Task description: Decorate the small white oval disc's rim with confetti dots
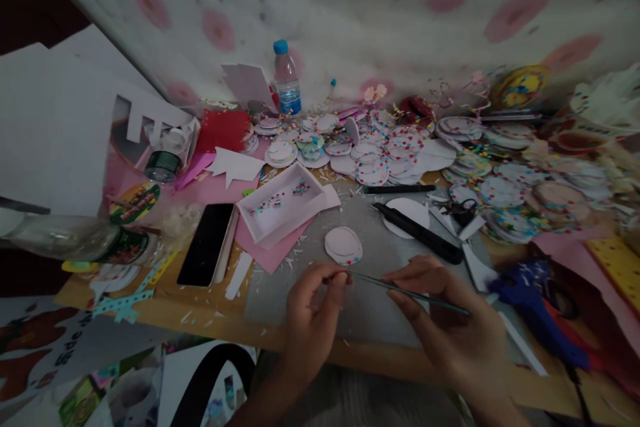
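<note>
A slim, dark greenish stick-like tool point(415, 295) is pinched between the fingers and thumb of my right hand point(445, 320). Its thin end reaches left to the fingertips of my left hand point(317, 310). That hand is closed in a pinch; whatever sits in it is too small to make out. Just beyond the fingertips, a small white paper disc point(343, 245) with coloured dots along part of its rim lies on the grey mat point(300, 300). Up and to the left is a shallow white paper box point(280, 203) holding small red and blue bits.
A black utility knife point(425, 233) and a dark pen point(400, 189) lie beyond my right hand. At right rests a blue glue gun point(530, 307). Dotted paper discs point(370, 153) pile up behind. A phone point(206, 243) and a water bottle point(287, 83) stand further left.
</note>
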A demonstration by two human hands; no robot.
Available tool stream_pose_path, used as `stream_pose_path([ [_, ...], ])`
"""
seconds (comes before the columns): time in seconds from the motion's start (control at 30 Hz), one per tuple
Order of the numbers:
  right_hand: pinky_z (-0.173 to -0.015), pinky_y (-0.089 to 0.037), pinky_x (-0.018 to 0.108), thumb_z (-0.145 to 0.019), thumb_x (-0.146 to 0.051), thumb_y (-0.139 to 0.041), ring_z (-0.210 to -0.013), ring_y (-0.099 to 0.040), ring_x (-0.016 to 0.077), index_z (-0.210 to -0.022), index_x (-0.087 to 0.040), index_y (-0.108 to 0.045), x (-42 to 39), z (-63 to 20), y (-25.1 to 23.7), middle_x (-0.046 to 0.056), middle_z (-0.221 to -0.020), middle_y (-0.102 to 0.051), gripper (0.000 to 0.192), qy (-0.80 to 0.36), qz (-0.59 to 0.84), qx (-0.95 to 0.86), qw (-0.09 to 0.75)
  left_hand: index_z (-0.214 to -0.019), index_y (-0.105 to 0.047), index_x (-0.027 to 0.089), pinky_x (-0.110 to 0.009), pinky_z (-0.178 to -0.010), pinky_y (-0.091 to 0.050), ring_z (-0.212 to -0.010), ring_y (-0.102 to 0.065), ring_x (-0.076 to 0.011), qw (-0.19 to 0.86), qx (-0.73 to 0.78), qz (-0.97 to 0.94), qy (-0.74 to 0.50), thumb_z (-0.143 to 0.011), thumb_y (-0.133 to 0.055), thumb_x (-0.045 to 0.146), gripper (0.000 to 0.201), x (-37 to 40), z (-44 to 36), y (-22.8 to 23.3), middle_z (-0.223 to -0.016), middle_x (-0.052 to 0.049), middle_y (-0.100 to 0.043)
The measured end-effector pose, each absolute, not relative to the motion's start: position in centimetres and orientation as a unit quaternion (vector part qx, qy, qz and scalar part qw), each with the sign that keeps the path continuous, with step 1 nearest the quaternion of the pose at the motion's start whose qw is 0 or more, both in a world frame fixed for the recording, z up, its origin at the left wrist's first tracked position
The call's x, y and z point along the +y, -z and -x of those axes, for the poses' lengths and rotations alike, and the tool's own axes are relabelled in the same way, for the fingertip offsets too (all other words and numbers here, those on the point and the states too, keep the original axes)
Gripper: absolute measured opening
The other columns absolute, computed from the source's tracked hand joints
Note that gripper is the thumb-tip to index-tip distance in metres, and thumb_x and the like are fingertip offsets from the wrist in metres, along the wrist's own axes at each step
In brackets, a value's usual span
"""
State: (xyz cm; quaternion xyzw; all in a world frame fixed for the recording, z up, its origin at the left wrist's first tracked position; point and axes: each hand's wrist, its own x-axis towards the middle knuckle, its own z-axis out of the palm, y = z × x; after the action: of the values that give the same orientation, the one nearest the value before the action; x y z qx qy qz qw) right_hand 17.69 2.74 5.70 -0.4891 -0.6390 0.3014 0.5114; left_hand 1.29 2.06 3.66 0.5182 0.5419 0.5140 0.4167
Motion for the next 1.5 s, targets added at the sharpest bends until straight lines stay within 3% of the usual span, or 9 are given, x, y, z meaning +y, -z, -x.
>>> stream_pose_path([
  [0.47,-0.062,-0.052,0.027,-0.08,-0.016,-0.067,-0.078,-0.063,0.0184,-0.081,-0.027,-0.061,1.6,-18.8,-4.8,0.001,-0.078,-0.065,0.013,-0.382,0.507,-0.551,0.543,-0.081,-0.07,0.018,-0.022,-0.065,-0.053,-0.072,-0.064,-0.0142,0.525,0.547,-0.444,-0.478,-0.084,-0.062,0.028,0.013,2.3,-1.3,-5.0,-0.075,-0.002,-0.068],
  [1.13,-0.061,-0.052,0.029,-0.078,-0.023,-0.07,-0.078,-0.064,0.0192,-0.077,-0.026,-0.063,2.0,-18.6,-4.0,0.002,-0.077,-0.066,0.008,-0.442,0.527,-0.519,0.508,-0.083,-0.072,0.019,-0.024,-0.066,-0.051,-0.072,-0.063,-0.015,0.53,0.525,-0.504,-0.435,-0.086,-0.06,0.022,0.013,2.1,0.7,-5.1,-0.077,-0.002,-0.067],
  [1.33,-0.066,-0.051,0.031,-0.073,-0.024,-0.074,-0.08,-0.065,0.02,-0.077,-0.025,-0.064,2.2,-19.4,-3.1,0.001,-0.076,-0.067,0.01,-0.431,0.542,-0.465,0.552,-0.08,-0.066,0.019,-0.026,-0.069,-0.051,-0.072,-0.062,-0.0149,0.486,0.533,-0.554,-0.416,-0.089,-0.056,0.023,0.015,2.0,1.1,-4.0,-0.076,-0.002,-0.065],
  [1.43,-0.068,-0.05,0.032,-0.072,-0.025,-0.074,-0.081,-0.064,0.0199,-0.076,-0.026,-0.065,2.2,-20.0,-3.0,0.001,-0.078,-0.067,0.011,-0.41,0.559,-0.439,0.572,-0.087,-0.063,0.02,-0.03,-0.078,-0.05,-0.085,-0.062,-0.017,0.355,0.577,-0.595,-0.432,-0.091,-0.053,0.021,0.011,2.2,1.6,-2.5,-0.087,-0.004,-0.065],
  [1.5,-0.069,-0.049,0.032,-0.072,-0.027,-0.075,-0.08,-0.064,0.0196,-0.076,-0.025,-0.065,2.2,-20.2,-2.9,0.001,-0.079,-0.066,0.011,-0.396,0.571,-0.419,0.584,-0.104,-0.06,0.02,-0.037,-0.091,-0.047,-0.102,-0.058,-0.0211,0.22,0.623,-0.608,-0.44,-0.09,-0.053,0.02,0.016,2.8,2.3,-1.3,-0.104,-0.008,-0.062],
])
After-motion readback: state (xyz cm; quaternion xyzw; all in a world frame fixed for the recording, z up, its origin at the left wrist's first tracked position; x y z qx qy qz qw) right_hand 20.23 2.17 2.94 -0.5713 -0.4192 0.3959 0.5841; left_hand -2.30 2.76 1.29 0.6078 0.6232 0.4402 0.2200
